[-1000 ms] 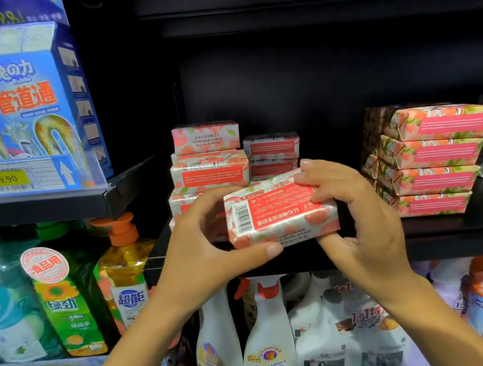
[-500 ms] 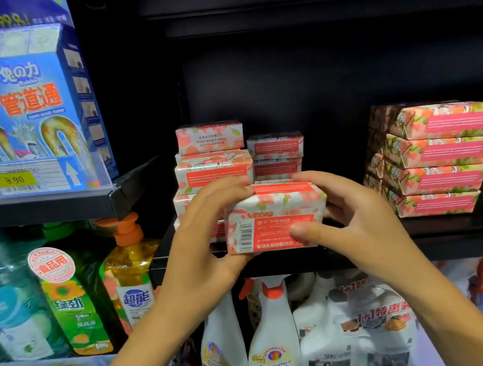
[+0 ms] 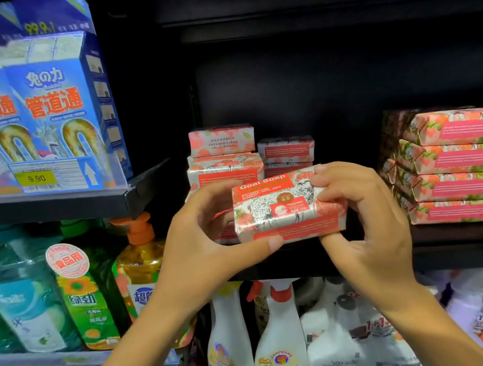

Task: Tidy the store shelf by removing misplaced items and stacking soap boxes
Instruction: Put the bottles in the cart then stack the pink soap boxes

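Both hands hold one soap box [image 3: 288,207] just above the front edge of the black shelf [image 3: 452,244]. Left hand [image 3: 208,246] grips its left end, thumb beneath; right hand [image 3: 366,229] pinches its right end. Stacked soap boxes [image 3: 225,160] stand directly behind; another stack [image 3: 455,167] occupies the shelf's right side.

Your left hand [image 3: 199,247] and right hand [image 3: 366,229] grip a soap box [image 3: 288,207] by its ends. Stacked soap boxes [image 3: 225,157] sit just behind your hands, with another stack [image 3: 455,164] off to their right.

Goat Soap box [image 3: 289,207]: red-and-white wrap, label up, roughly level, gripped at both ends by left hand [image 3: 199,247] and right hand [image 3: 372,228]. Uneven soap stack [image 3: 225,166] just behind; neat four-box stack [image 3: 455,167] at right.
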